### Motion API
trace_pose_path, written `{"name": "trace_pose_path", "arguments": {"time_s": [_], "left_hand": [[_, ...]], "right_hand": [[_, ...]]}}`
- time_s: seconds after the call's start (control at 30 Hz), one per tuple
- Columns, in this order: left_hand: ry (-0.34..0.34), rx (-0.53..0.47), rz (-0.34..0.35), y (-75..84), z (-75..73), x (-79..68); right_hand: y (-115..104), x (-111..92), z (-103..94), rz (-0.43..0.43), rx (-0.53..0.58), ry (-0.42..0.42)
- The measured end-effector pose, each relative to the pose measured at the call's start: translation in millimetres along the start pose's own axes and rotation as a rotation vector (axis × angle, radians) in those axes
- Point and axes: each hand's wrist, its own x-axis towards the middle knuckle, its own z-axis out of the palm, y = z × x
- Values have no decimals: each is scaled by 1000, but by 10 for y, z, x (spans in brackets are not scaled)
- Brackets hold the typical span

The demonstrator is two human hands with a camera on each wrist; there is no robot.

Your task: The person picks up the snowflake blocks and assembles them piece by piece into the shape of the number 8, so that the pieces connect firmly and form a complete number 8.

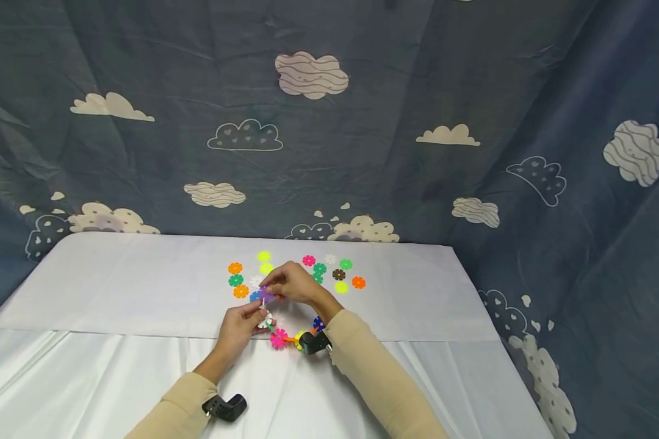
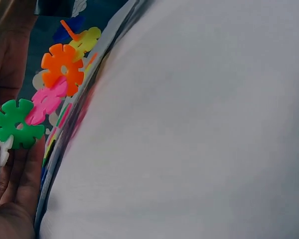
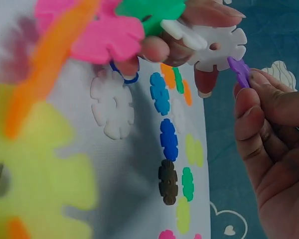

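My right hand [image 1: 295, 284] pinches a purple notched plastic disc [image 3: 238, 72] between thumb and fingers. Its edge meets the rim of a white notched disc [image 3: 226, 46] in the right wrist view. My left hand [image 1: 237, 328] grips the end of a linked chain of such discs, with its fingers around the white pieces. From there the chain runs through a green disc [image 2: 20, 124], a pink disc [image 2: 47, 101], an orange disc [image 2: 63, 69] and a yellow disc [image 2: 85, 44]. A dark blue disc [image 1: 319, 324] shows at the far end, partly covered by the right forearm.
Loose discs lie on the white-covered table [image 1: 143, 286] beyond my hands. Orange discs [image 1: 235, 267] and a teal disc [image 1: 235, 280] are at left; a brown disc [image 1: 338, 274] and an orange-red disc [image 1: 359, 282] are at right. Behind hangs a cloud-printed curtain [image 1: 362, 164].
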Motion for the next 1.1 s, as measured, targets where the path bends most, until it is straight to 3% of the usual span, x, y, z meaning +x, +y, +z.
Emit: {"name": "trace_pose_path", "arguments": {"time_s": [0.3,0.6,1.0,1.1], "left_hand": [[-23,-2,5,-24,-1,-17],[-30,-1,6,-16,13,-31],[-18,11,-18,27,-15,18],[-5,0,-36,52,19,1]], "right_hand": [[-30,-6,-17,33,-53,-37],[-51,-12,2,72,-115,-15],[-88,-32,-52,-2,-162,-27],[-71,-25,-70,-28,-118,-31]]}}
